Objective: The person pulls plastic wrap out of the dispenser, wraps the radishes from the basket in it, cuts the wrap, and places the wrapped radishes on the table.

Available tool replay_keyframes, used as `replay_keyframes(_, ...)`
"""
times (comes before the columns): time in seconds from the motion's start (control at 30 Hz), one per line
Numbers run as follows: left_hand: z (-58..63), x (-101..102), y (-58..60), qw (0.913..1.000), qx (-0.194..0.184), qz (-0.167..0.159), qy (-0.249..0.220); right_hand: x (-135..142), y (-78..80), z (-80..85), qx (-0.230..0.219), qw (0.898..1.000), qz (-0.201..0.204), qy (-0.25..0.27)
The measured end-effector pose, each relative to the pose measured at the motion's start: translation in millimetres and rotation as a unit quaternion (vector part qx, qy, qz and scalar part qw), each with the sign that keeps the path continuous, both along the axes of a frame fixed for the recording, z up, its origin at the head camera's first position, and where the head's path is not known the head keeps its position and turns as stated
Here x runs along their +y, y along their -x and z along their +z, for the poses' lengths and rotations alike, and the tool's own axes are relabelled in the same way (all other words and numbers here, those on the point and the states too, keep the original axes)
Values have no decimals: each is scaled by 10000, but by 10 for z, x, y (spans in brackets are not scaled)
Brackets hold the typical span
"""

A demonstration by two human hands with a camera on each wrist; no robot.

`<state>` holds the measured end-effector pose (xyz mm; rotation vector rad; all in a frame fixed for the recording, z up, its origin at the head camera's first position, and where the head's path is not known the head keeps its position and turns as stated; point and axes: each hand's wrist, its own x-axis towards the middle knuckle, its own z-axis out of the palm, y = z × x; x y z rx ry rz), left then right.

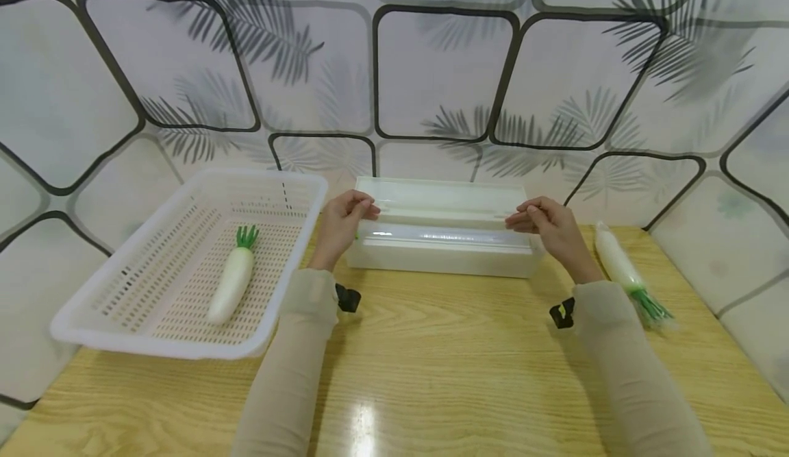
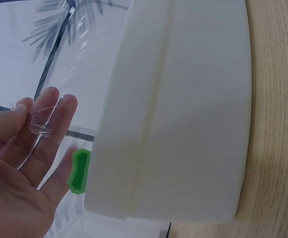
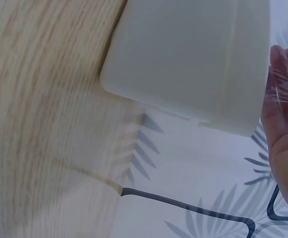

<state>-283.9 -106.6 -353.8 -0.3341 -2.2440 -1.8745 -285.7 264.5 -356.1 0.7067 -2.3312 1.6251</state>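
A white cling film dispenser box (image 1: pixel 440 263) stands on the table with its lid (image 1: pixel 437 191) raised at the back. The shiny film roll (image 1: pixel 444 236) lies inside it. At the box's left end, my left hand (image 1: pixel 340 227) pinches a corner of clear cling film (image 2: pixel 40 128) between thumb and fingers. On the opposite end, my right hand (image 1: pixel 551 229) pinches the film's other corner; clear film (image 3: pixel 286 95) stretches over its fingers in the right wrist view, where the thumb is out of sight. A green end piece (image 2: pixel 79 171) shows beside the box.
To the left, a white plastic basket (image 1: pixel 280 306) holds a white radish (image 1: pixel 232 286) with trimmed green stalks. A second radish (image 1: pixel 619 262), wrapped in clear film, lies on the wooden table (image 1: pixel 456 375) at the right. A patterned wall (image 1: pixel 444 73) rises behind the box.
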Motion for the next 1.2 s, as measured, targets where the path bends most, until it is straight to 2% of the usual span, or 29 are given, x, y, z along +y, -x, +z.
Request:
replay_keyframes(0.27,53,20,-20,9997,174,68,-165,2,-31,73,47,9998,-24,188)
replay_keyframes(0.9,288,30,-108,9953,857,439,31,-39,-134,302,380,9979,-234,472)
replay_keyframes(1.2,394,25,-138,9919,1185,463,58,-44,-186,413,457,9965,-212,662)
